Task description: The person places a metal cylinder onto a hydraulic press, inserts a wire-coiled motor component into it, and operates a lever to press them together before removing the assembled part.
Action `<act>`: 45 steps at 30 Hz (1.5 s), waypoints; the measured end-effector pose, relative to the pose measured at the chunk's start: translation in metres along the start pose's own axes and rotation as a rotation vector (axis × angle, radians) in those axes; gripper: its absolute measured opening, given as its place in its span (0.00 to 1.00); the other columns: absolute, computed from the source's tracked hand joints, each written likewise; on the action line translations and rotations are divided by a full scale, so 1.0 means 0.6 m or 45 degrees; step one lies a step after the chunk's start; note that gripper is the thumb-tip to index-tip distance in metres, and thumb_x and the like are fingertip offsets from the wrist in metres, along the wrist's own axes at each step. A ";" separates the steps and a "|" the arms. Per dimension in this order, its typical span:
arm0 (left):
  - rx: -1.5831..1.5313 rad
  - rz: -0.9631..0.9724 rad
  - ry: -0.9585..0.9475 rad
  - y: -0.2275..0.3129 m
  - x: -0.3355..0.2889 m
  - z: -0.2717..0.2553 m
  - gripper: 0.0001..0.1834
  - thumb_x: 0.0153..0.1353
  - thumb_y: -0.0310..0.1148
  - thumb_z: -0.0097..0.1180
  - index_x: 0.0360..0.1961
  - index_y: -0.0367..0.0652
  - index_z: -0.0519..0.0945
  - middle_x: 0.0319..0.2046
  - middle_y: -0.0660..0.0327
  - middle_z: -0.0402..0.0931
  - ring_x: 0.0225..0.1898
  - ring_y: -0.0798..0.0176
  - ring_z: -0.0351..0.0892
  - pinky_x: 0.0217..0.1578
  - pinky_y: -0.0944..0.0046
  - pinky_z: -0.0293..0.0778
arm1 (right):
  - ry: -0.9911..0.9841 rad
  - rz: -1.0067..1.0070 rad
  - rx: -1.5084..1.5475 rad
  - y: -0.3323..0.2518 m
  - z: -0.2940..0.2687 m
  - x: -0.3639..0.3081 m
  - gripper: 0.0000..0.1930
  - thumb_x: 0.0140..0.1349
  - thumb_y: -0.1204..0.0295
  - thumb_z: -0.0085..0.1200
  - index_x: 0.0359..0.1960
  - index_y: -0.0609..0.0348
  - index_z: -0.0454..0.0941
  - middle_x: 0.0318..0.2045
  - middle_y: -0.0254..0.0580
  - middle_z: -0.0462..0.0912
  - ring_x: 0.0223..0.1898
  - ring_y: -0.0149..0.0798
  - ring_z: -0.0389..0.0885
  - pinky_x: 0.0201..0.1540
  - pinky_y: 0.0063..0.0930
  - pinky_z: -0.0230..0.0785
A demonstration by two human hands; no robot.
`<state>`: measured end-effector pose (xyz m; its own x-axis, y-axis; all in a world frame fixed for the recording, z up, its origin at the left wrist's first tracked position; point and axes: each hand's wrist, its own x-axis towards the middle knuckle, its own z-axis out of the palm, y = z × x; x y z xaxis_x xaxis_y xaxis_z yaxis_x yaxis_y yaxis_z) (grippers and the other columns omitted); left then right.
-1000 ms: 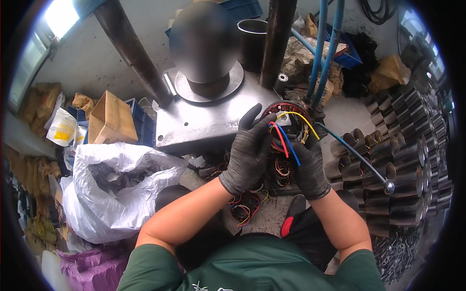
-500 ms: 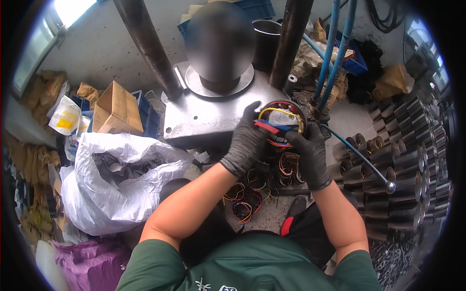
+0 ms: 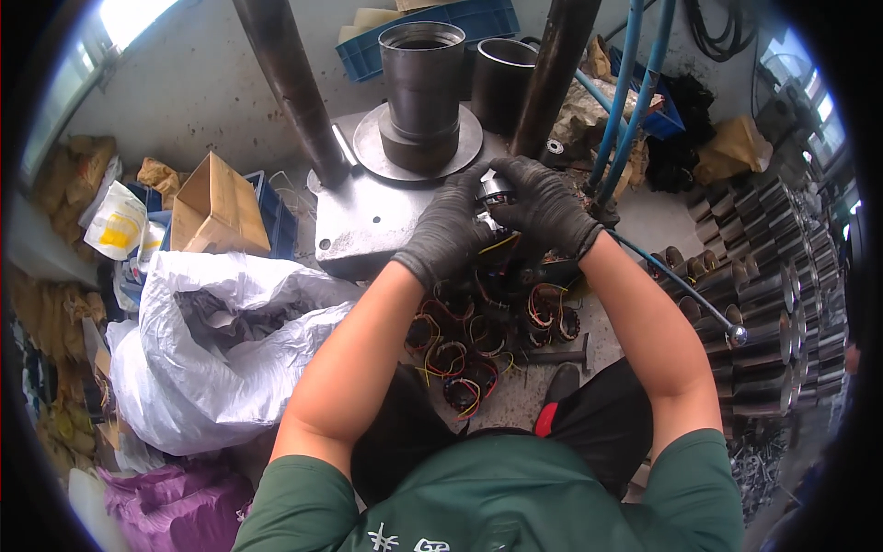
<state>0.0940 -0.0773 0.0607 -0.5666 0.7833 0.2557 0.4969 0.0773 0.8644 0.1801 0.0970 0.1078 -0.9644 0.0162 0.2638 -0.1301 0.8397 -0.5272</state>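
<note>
Both my hands wear dark gloves and meet over the front right of the metal press table (image 3: 354, 225). Between them is a motor stator (image 3: 497, 189), a ring with a shiny metal edge, turned so that its wound inside is mostly hidden. The fingers of my left hand (image 3: 452, 221) are curled against its left side. My right hand (image 3: 544, 204) grips it from the right, fingers over the top. A yellow wire (image 3: 499, 245) hangs below the gloves. Behind the hands, a dark stepped metal cylinder (image 3: 421, 97) stands upright on a round plate (image 3: 368, 143).
More wound stators (image 3: 469, 386) with coloured wires lie on the floor below. Steel posts (image 3: 292, 87) flank the cylinder. To the right are a ball-ended lever (image 3: 736, 335) and stacked metal sleeves (image 3: 759, 313). A white sack (image 3: 202, 386) and cardboard box (image 3: 219, 207) stand left.
The stator has been tilted, from its open face showing to its shiny edge, and moved slightly left and up. My right hand has shifted up onto it. The wires are now mostly hidden.
</note>
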 end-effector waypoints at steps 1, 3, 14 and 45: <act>-0.046 -0.020 -0.041 -0.001 -0.001 -0.001 0.48 0.58 0.30 0.72 0.77 0.43 0.59 0.59 0.46 0.78 0.60 0.53 0.79 0.61 0.57 0.76 | 0.006 -0.042 0.040 0.009 0.004 -0.003 0.36 0.49 0.65 0.74 0.62 0.62 0.76 0.51 0.60 0.84 0.53 0.55 0.84 0.57 0.45 0.78; -0.133 -0.064 -0.124 -0.004 -0.004 -0.004 0.46 0.59 0.33 0.71 0.76 0.43 0.61 0.58 0.39 0.78 0.61 0.46 0.80 0.60 0.53 0.76 | 0.006 -0.077 0.048 0.025 0.007 -0.019 0.43 0.49 0.61 0.77 0.67 0.61 0.73 0.59 0.57 0.81 0.60 0.54 0.80 0.63 0.46 0.74; -0.228 -0.074 0.000 -0.054 0.002 -0.013 0.52 0.54 0.24 0.78 0.77 0.47 0.60 0.50 0.54 0.81 0.50 0.66 0.79 0.54 0.64 0.79 | -0.208 0.292 0.067 0.336 0.059 -0.253 0.14 0.63 0.65 0.65 0.46 0.60 0.85 0.42 0.47 0.88 0.42 0.47 0.87 0.45 0.44 0.80; 0.062 -0.258 -0.066 -0.030 0.006 -0.020 0.42 0.60 0.17 0.64 0.74 0.49 0.64 0.46 0.50 0.82 0.49 0.57 0.82 0.54 0.59 0.78 | -0.467 1.012 -0.207 0.645 0.388 -0.447 0.22 0.66 0.56 0.55 0.58 0.47 0.84 0.54 0.52 0.87 0.55 0.58 0.84 0.58 0.49 0.77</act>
<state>0.0752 -0.0831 0.0514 -0.6246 0.7790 0.0549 0.4078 0.2654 0.8736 0.3349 0.2913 -0.3551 -0.7724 0.4755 -0.4211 0.6163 0.7213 -0.3160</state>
